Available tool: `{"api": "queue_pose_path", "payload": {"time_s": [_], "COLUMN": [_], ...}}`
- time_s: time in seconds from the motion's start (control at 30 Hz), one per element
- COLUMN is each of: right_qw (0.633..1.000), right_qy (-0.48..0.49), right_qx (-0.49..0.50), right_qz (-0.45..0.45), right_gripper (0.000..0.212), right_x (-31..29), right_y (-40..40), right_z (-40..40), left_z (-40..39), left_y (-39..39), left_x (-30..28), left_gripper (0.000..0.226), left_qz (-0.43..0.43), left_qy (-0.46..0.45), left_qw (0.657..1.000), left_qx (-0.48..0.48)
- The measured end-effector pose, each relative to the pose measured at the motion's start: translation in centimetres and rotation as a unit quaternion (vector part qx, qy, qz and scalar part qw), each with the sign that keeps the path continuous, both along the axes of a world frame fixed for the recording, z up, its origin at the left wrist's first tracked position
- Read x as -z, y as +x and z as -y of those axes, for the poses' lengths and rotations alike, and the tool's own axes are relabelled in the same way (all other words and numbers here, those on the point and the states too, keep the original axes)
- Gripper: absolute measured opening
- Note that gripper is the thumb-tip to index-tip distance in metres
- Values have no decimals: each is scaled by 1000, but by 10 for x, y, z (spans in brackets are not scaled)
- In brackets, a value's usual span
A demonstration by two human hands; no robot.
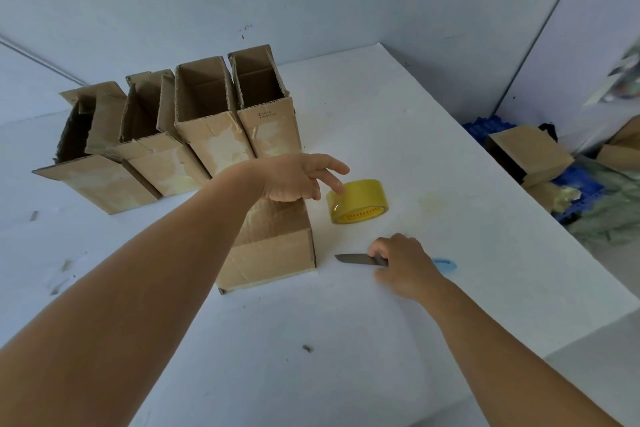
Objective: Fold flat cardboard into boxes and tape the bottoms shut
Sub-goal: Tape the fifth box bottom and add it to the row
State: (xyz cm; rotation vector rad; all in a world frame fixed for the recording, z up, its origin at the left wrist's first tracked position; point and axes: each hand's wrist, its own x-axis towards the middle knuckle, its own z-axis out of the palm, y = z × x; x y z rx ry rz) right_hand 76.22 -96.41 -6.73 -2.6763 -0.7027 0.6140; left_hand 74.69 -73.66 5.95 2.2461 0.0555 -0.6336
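In the head view, four folded boxes [166,135] stand open-topped and apparently empty beyond the left hand [298,180], and a fifth box [273,250] lies beneath it. That hand reaches, fingers spread, touching the tape roll [358,200]; taping seems unfinished. The right hand [403,265] is closed on a knife [356,258].

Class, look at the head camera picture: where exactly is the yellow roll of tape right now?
The yellow tape roll lies on the white table, just right of the nearest box, with the left hand reaching to it.

White table [398,135], cardboard boxes [204,121], tape roll [360,199], knife [353,258]
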Motion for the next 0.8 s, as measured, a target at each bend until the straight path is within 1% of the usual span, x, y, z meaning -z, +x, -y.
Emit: {"api": "queue_pose_path", "payload": {"time_s": [0.13, 0.33, 0.4, 0.47, 0.57, 0.63, 0.7, 0.8], "right_qw": [998, 994, 993, 989, 967, 952, 952, 967], "right_qy": [47, 49, 69, 124, 234, 284, 272, 160], "right_qx": [2, -13, -6, 11, 64, 84, 68, 17], "right_qz": [48, 95, 97, 84, 75, 82, 125, 198], "right_gripper": [23, 26, 25, 20, 14, 17, 27, 39], "right_x": [5, 7, -1, -14, -40, -58, -74, -95], "right_y": [-1, -2, -3, -6, -16, -23, -28, -31], "right_z": [3, 6, 7, 10, 17, 18, 14, 1], "left_z": [0, 1, 1, 0, -1, 0, 2, 3], "left_y": [0, -1, -1, -2, -3, -4, -3, -3], "left_x": [0, 4, 4, 5, 5, 5, 3, 1], "left_gripper": [61, 62, 61, 60, 60, 60, 62, 64], "left_qz": [4, 11, 12, 15, 18, 20, 23, 26], "left_qy": [0, 14, 16, 11, 10, 12, 23, 39], "left_qw": [1000, 1000, 1000, 1000, 1000, 1000, 999, 999], "left_qx": [1, -2, -1, -2, -4, -6, -4, -5]}}
